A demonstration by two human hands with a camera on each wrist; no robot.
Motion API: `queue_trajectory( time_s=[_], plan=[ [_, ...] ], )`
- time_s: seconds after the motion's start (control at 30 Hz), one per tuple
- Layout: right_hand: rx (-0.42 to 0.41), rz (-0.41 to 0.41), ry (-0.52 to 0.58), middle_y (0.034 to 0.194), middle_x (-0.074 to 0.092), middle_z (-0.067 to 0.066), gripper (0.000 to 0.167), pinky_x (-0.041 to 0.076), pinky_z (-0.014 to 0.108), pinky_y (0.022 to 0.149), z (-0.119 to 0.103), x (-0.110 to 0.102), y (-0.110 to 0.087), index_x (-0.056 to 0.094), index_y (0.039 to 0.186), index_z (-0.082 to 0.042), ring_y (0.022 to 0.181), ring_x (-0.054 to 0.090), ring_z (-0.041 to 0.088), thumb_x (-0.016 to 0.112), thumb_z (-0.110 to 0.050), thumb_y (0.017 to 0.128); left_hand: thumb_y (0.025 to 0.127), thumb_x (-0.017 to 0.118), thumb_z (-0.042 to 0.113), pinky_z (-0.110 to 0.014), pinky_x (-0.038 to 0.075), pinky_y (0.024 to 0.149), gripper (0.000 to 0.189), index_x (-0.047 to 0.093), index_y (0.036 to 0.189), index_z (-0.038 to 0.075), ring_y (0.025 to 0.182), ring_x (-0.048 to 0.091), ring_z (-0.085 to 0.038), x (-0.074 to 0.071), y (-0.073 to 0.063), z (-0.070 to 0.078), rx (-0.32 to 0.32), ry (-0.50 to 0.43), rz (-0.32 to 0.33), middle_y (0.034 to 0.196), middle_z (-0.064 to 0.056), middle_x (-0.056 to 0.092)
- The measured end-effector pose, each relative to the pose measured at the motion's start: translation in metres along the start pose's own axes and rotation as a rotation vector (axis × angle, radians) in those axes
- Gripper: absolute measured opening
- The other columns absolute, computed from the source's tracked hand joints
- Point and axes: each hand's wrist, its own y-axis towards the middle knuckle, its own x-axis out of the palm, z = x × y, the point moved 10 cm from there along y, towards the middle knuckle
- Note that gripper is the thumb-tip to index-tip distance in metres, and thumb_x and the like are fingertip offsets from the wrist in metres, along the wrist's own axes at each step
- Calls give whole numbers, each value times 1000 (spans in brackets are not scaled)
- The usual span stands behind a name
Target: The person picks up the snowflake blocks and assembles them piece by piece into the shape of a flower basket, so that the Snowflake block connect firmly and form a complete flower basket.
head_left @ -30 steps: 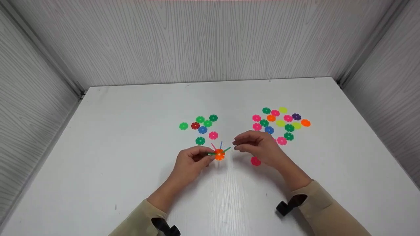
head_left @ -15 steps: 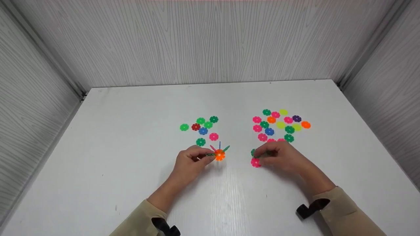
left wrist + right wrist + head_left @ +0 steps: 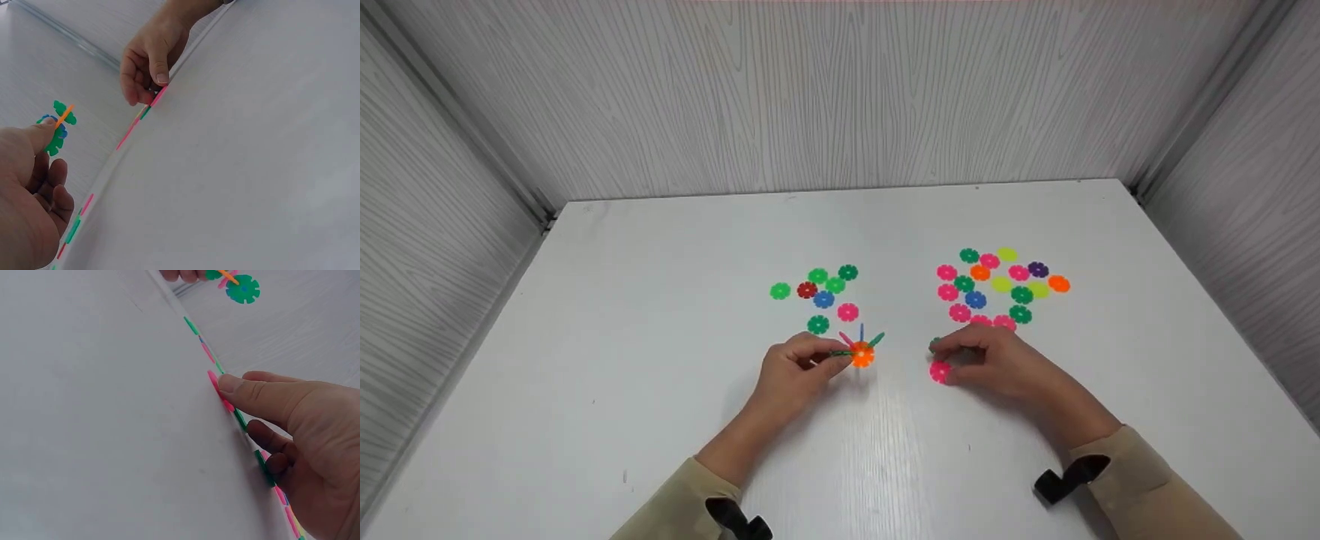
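My left hand (image 3: 799,367) pinches a cluster of joined plastic snowflake discs between thumb and forefinger, above the table. An orange disc (image 3: 862,355) faces the head camera, with green, pink and blue discs slotted edge-on around it. In the left wrist view, a green disc (image 3: 54,143) of the cluster shows beside the thumb. At the table, my right hand (image 3: 997,360) has its thumb and forefinger at the edge of a pink snowflake disc (image 3: 940,372). The thumb overlaps that disc (image 3: 226,400) in the right wrist view. A dark green disc (image 3: 934,344) peeks out beside the forefinger, mostly covered.
Several loose discs, including a dark red disc (image 3: 807,290), lie flat beyond my left hand. A larger scatter with a purple disc (image 3: 1038,269) lies beyond my right hand. Wood-grain panels (image 3: 840,97) enclose the white table (image 3: 660,300) at the back and sides.
My right hand has moved from beside the cluster rightward and down to the pink disc, which has shifted slightly left. My left hand and its cluster have stayed nearly still.
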Motion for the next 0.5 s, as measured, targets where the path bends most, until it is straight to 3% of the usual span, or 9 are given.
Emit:
queue_trajectory(
  time_s=[0.27,0.5],
  plan=[
    [-35,-15,-26,124,70,-9,38,58,26,93,-8,1,-1,78,126,-29,119,63,20,87,-21,90,96,81,23,-28,58,78,13,85,109,23,100,64,-25,1,-1,2,17,-5,-7,107,1,72],
    [-71,12,-48,102,68,-5,22,59,27,80,-15,1,0,82,108,-29,99,63,22,89,-24,88,96,82,24,-30,58,80,13,85,108,26,101,64,-23,1,0,3,32,-4,-12,106,3,72]
  ],
)
